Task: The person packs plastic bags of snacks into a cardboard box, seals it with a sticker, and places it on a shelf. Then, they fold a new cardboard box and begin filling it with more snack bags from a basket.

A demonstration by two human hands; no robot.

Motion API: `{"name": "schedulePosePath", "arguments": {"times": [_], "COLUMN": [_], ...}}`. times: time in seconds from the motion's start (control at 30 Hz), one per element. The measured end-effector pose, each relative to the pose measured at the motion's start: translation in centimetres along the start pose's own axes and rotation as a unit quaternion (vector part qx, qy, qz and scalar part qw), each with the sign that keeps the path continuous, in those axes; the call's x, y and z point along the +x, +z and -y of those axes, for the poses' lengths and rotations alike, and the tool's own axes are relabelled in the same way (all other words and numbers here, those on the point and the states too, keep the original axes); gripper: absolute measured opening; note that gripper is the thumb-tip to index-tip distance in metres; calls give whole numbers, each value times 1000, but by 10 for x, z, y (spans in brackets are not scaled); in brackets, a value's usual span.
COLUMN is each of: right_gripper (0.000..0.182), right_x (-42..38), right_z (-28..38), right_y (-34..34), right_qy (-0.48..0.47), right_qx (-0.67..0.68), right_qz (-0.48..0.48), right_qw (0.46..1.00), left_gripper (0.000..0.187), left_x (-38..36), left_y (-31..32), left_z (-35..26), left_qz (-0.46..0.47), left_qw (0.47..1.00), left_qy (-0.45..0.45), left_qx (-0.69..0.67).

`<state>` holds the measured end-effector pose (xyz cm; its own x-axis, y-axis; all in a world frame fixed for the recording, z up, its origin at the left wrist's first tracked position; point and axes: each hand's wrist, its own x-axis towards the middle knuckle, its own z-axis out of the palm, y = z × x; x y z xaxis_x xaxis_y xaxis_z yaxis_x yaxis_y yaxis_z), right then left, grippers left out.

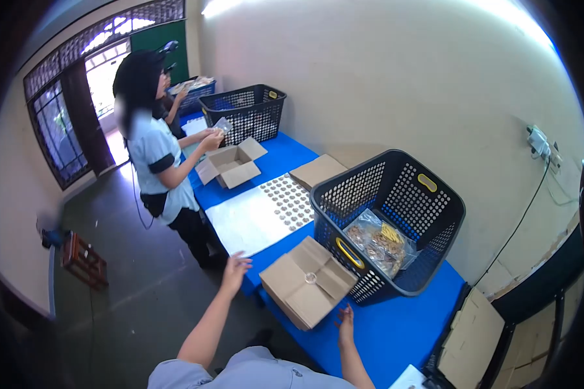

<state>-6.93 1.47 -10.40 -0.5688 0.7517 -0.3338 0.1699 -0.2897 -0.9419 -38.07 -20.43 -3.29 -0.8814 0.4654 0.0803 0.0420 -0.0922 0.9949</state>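
Observation:
A closed cardboard box (292,272) stands on the blue table in front of me, its top flaps folded together and a small pale ring (311,278) at their middle. My left hand (235,272) is raised beyond the box's left corner, apart from it, with fingers spread and nothing in them. Close by the box's lower right edge is my right hand (346,321), fingers apart and pointing up. Behind the box, a white sheet (240,223) carries rows of small round brownish pieces.
Right of the box, a black plastic basket (448,249) holds clear bags (383,243) of small items. A flat piece of cardboard (318,170) lies behind. Farther along, a person (165,155) handles a small clear bag over an open box (230,165), near another basket (246,120).

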Motion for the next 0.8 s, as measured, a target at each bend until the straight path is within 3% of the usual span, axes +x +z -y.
{"name": "schedulePosePath", "arguments": {"times": [0.07,0.1,0.13,0.2,0.23,0.3,0.37,0.47,0.6,0.7,0.8], "right_gripper": [53,51,57,51,51,45,45,46,46,50,57], "right_x": [26,24,34,41,42,35,34,16,-11,-48,-101], "right_z": [-16,-2,-11,-30,-28,-29,-33,-49,-61,-49,-27], "right_y": [19,37,45,60,66,75,78,86,108,118,131], "right_qy": [-56,-30,-74,-139,-147,-65,-67,-31,-7,-11,0], "right_qx": [118,158,187,212,217,401,408,415,449,471,508], "right_qz": [-35,-78,-73,-72,-92,-50,-84,-103,-127,-175,-209], "right_qw": [991,984,977,965,961,912,907,903,885,865,836], "left_gripper": [38,40,44,51,55,60,68,74,69,62,62], "left_x": [46,56,65,70,73,85,95,85,64,38,9], "left_y": [15,25,39,64,71,74,73,83,70,48,62], "left_z": [37,42,41,14,30,56,66,70,96,108,114], "left_qz": [128,189,249,408,415,449,439,495,498,510,613], "left_qw": [991,978,959,889,883,864,866,811,818,790,709], "left_qy": [-43,-89,-135,-202,-211,-218,-239,-302,-282,-313,-332], "left_qx": [-20,-11,-5,44,51,62,-27,-80,-58,-132,-109]}}
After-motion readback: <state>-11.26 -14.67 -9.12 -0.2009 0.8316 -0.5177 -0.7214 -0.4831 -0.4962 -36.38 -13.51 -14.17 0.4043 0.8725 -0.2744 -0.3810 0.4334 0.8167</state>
